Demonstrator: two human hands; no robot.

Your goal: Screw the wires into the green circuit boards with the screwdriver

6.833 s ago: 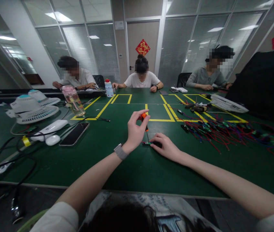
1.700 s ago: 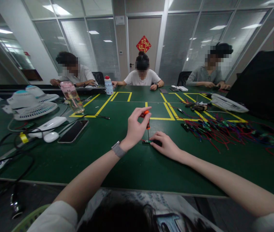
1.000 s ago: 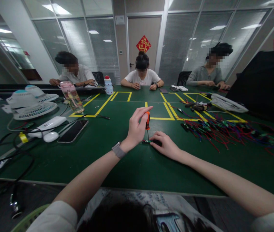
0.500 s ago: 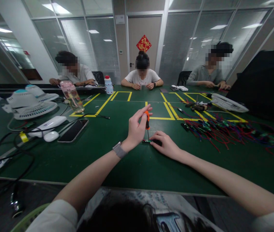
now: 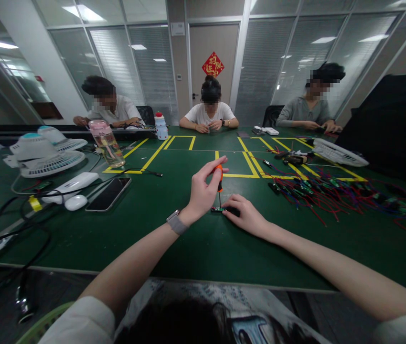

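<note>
The green table spreads out on every side of the fingers, with yellow tape lines beyond them. Well to the right of the right fingers lies a tangle of red and blue wires. Well to the left of the left fingers lies a dark phone, flat on the table. The left hand is raised, thumb and first fingers pinched tight on the orange handle of a screwdriver, whose thin shaft points nearly straight down from the fingertips. The right hand lies low, its fingers drawn together and pressed on a small green board. The board rests on the table directly under the left fingertips and at the tips of the right ones. The screwdriver's tip meets the board, though the exact spot is too small to see. As I judge it, the tip could slip and skid across the board, or jab the right fingertips just beside it. The grip sits high on the handle and only finger pressure holds the board, so a tilted shaft or a slackened press could let it spin or slide
</note>
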